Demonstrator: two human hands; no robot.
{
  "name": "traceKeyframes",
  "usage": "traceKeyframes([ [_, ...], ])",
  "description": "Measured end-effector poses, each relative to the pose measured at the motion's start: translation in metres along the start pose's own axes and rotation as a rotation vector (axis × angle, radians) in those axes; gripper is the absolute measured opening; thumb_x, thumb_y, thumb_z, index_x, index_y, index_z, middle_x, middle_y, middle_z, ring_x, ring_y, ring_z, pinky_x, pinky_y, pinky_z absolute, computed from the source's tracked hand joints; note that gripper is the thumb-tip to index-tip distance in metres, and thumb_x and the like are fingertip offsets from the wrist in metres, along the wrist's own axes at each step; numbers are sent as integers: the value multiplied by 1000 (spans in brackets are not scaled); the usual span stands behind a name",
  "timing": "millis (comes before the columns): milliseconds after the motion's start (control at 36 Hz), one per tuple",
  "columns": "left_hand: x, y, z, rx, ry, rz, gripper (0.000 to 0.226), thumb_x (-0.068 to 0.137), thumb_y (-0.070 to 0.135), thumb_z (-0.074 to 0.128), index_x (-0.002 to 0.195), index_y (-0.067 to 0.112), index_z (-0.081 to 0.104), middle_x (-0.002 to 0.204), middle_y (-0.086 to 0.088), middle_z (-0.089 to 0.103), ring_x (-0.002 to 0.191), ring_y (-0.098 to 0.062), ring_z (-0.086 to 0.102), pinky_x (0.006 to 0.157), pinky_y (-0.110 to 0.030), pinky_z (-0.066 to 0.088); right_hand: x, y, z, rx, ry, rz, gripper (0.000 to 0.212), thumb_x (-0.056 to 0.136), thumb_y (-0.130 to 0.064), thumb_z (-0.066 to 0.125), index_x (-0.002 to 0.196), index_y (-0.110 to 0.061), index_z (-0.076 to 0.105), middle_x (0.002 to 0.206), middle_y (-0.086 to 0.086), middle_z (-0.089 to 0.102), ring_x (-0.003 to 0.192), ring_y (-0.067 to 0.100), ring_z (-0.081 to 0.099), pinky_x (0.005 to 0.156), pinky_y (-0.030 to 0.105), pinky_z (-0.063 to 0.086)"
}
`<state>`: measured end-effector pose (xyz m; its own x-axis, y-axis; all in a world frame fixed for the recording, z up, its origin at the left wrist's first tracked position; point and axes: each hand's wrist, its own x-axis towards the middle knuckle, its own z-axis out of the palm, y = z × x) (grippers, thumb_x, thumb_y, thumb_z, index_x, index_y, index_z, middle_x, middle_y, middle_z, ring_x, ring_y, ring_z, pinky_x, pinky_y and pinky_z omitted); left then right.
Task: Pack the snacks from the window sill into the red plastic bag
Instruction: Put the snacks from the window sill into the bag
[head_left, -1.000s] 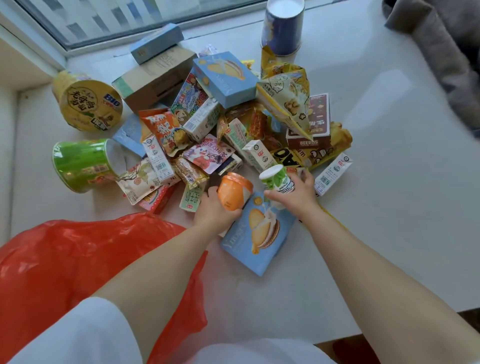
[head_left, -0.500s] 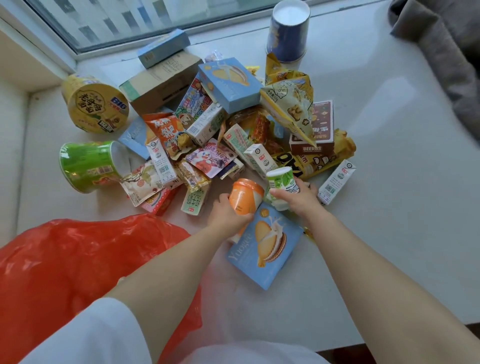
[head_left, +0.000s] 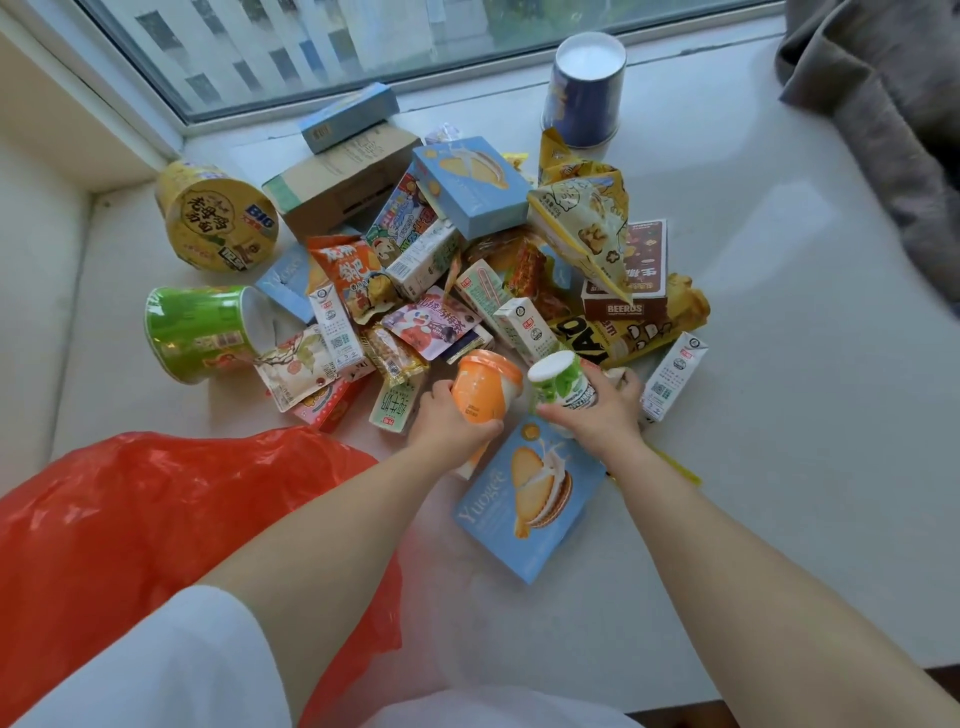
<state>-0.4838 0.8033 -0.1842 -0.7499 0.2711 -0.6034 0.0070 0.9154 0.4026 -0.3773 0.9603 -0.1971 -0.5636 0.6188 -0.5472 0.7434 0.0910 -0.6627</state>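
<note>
Just beside the right grip (head_left: 597, 415), holding a green cup (head_left: 561, 382), an orange cup (head_left: 480, 392) is held by the left grip (head_left: 447, 421).

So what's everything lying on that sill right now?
Snack pile: many boxes, packets and cartons, mixed colours, middle of sill.
Noodle tubs: two, yellow and green, on their sides, left.
Blue cup: one, by window.
Biscuit box: one, light blue, flat, nearest.
Bag: one, red, lower left.
Grey cloth: top right.
Left hand: holds orange cup.
Right hand: holds green-and-white cup.
</note>
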Motion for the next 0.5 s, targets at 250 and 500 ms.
traceKeyframes([
  [250, 11, 11, 3, 39, -54, -24, 89, 72, 47, 73, 141, 16, 26, 131, -10, 40, 114, -28, 49, 87, -38, 48, 9, -4, 1, -203, 26, -126, 77, 63, -54, 78, 131, -34, 46, 151, 7, 6, 141, 30, 13, 115, 46, 19],
  [500, 15, 10, 4, 30, -84, -58, 88, 74, 47, 73, 141, 16, 26, 133, -11, 40, 116, -28, 48, 84, -36, 46, 13, -2, -1, -73, -23, -107, 77, 60, -42, 86, 127, -27, 51, 147, 7, 11, 135, 26, 25, 114, 35, 27],
])
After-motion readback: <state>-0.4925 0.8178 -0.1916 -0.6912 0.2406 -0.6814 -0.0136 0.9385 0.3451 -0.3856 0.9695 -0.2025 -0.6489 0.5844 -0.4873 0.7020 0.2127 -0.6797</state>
